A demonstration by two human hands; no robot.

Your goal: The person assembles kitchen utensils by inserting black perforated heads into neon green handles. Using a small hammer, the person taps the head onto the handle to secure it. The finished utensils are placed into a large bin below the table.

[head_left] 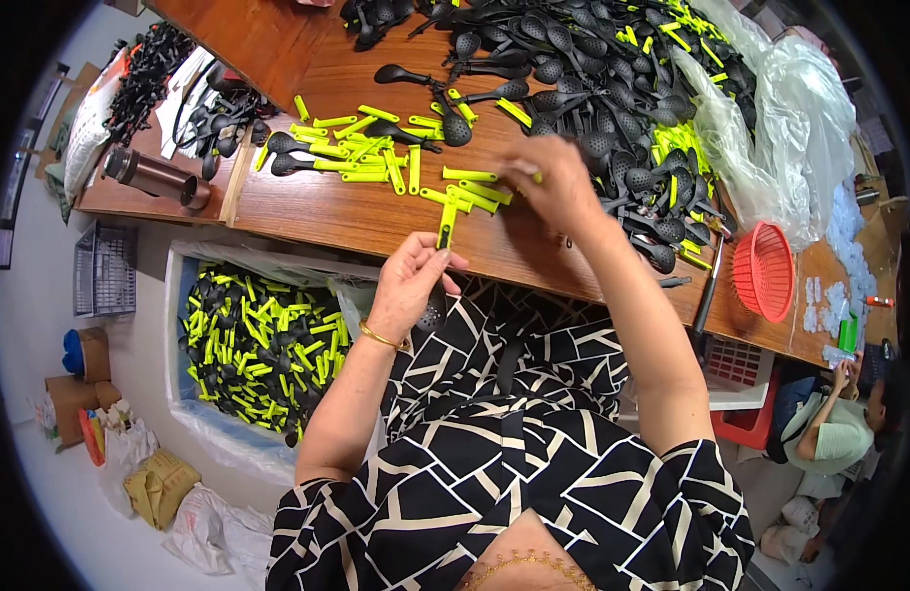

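Note:
My left hand (408,283) is closed round a small spoon, near the table's front edge. Its yellow-green handle (447,225) points away from me, and its black perforated bowl (432,313) hangs below my fingers. Over the table to the right, my right hand (556,185) has its fingers curled together and slightly blurred. A speck of yellow-green shows at the fingertips; what it belongs to is hidden. Between the hands lie loose yellow-green handles (470,175). Farther left is a bigger cluster of handles (366,148), with a few black spoons (295,144) among them.
A large heap of black spoons (613,89) covers the far right, beside clear plastic bags (770,108). A red basket (763,273) stands at the right edge. Left are a brown flask (155,177) and a lined bin (176,340) full of green-handled spoons. Another person (834,424) sits far right.

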